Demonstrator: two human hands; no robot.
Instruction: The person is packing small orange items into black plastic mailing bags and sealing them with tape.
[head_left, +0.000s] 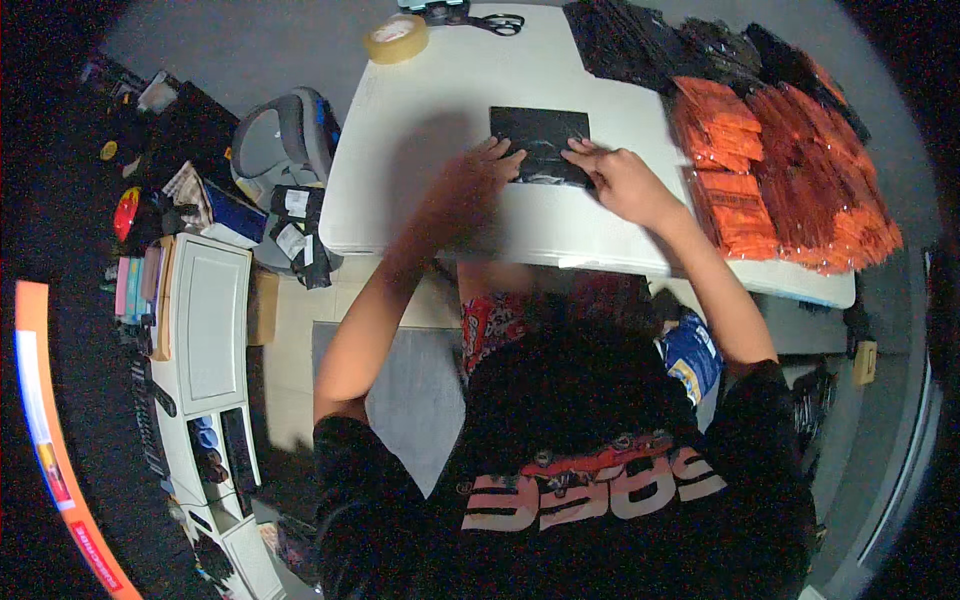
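A small, flat black plastic packet (541, 135) with a glossy lower part lies on the white table (450, 90) in front of me. At its left edge, my left hand (480, 176) holds it with the fingertips on top. My right hand (619, 180) holds the opposite edge, its fingers bent over the glossy part. Both thumbs are hard to make out. A dark shadow falls on the tabletop beside my left hand.
Orange packets in clear plastic (731, 210) are piled on the right, with black packets (626, 41) behind them. A tape roll (396, 39) and black-handled scissors (499, 24) lie at the far edge. A grey chair (274, 142) bearing black parcels (298, 202) stands left.
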